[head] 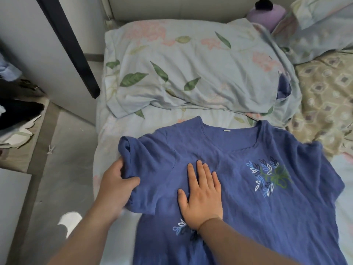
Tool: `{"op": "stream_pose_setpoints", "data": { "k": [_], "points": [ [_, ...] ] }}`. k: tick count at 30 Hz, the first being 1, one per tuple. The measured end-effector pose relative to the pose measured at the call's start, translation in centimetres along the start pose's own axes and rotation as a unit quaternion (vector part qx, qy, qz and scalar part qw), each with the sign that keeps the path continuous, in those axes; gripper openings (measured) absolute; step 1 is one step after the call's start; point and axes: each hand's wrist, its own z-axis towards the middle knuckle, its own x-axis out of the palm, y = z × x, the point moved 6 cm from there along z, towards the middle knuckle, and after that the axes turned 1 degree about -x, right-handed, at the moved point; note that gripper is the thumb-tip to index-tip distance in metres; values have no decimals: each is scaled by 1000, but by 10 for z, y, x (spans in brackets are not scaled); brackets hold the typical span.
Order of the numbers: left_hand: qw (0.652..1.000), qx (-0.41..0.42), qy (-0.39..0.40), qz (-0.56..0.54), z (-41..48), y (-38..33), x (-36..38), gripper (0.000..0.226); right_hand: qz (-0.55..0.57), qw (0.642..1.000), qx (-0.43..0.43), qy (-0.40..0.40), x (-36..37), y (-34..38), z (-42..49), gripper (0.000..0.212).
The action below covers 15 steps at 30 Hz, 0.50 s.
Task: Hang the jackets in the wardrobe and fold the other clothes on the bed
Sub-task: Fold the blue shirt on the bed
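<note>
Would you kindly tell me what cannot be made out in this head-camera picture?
Head view only.
1. Blue shirt: hem cut off by the bottom edge.
2. Left hand: fingertips hidden under the sleeve it grips.
3. Purple object: top cut off by the upper edge, base behind the pillow.
4. Dark clothes: cut by the left edge, too dark to identify.

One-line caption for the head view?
Left hand grips a sleeve of the blue shirt; right hand presses its front.

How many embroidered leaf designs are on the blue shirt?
2. One leaf design is on the blue shirt to the right of the right hand; the other lies by that wrist, partly covered. More may be hidden.
</note>
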Motion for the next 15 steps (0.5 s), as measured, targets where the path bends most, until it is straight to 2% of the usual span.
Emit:
{"op": "stream_pose_setpoints", "data": {
  "k": [3,6,8,11,13,15],
  "points": [
    [1000,-19,2,-24,-3,1,-5,53,30,999,-17,27,-1,0,-1,79],
    [1000,16,-8,-26,-15,-14,1,63,127,989,-35,63,-9,-10,-1,81],
    [999,37,-20,-22,-25,-28,9,75,272,958,-7,87,-21,-17,1,71],
    [996,66,-52,-14,-39,-50,28,82,496,863,70,62,-45,-31,-8,56],
    [993,100,-62,30,-49,-62,52,82,533,841,81,34,-60,-44,-17,51],
    [985,132,-52,96,-57,-69,83,76,541,836,87,12,-70,-63,-28,47]
  ]
}}
